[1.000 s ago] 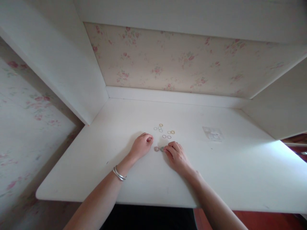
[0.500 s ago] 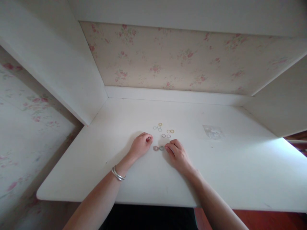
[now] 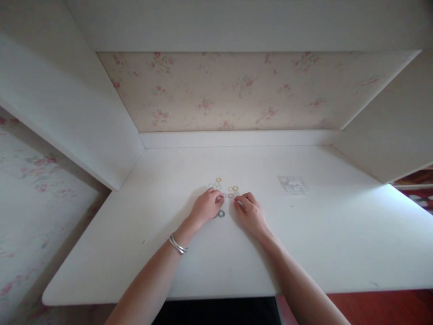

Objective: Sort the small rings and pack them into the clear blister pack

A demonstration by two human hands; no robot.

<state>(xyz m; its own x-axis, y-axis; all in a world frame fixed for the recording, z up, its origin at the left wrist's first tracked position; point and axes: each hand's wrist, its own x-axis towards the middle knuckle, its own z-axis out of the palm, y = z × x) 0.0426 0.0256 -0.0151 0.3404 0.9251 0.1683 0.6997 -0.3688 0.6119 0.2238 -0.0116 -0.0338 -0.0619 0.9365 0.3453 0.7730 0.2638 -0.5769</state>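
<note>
Several thin rings lie on the white desk between my hands. My left hand (image 3: 209,205) is closed, thumb and forefinger together at the edge of a thin dark ring (image 3: 224,196), partly covering it. Just right of that is another thin ring (image 3: 230,196). Close to this second ring, my right hand (image 3: 250,212) has its fingers curled in; whatever they hold, if anything, is hidden. A dark grey-green ring (image 3: 221,213) lies below the left fingers, and another beside it is mostly hidden by that hand. Farther back are a gold ring (image 3: 218,179) and a second gold ring (image 3: 235,188).
A clear plastic bag (image 3: 292,185) lies on the desk (image 3: 304,243) to the right. White panels and a flowered wall (image 3: 216,95) enclose the desk at the back and sides. A silver bangle (image 3: 177,243) is on my left wrist.
My left hand has moved right and forward to the thin dark rings, now covering part of the pair below. My right hand has shifted slightly forward, away from the grey-green ring. The view has tilted.
</note>
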